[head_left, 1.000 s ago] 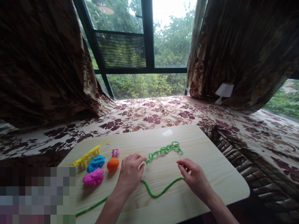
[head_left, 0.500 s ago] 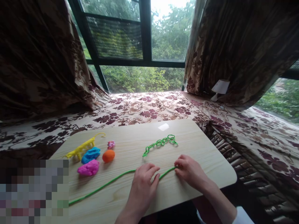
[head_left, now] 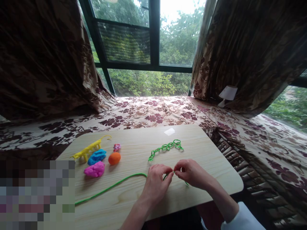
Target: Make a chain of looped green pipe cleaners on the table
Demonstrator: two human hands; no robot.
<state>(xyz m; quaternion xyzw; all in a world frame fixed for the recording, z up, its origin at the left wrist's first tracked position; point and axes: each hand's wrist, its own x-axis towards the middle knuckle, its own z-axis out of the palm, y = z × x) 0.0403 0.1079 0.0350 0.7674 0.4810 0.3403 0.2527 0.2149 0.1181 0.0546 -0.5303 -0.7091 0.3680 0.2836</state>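
Note:
A long thin green clay strand point(head_left: 112, 189) runs along the near part of the table point(head_left: 134, 159) from the left into my hands. My left hand point(head_left: 157, 180) pinches the strand between thumb and fingertips. Close against it, my right hand point(head_left: 190, 174) pinches the same strand, and a short green end pokes out below its fingers. Just beyond my hands lies a chain of linked green clay rings point(head_left: 165, 147). The fingertips partly hide the strand where they meet.
To the left sit a yellow long-tailed clay figure point(head_left: 88, 149), a blue clay lump point(head_left: 97, 157), a magenta clay lump point(head_left: 94, 169), an orange clay ball point(head_left: 114, 158) and a small pink-white piece point(head_left: 117, 147). A white paper point(head_left: 169, 131) lies at the far edge.
My right hand has moved left along the strand, and both hands' fingertips now meet. A short green end now shows below my right hand. The view has shifted slightly.

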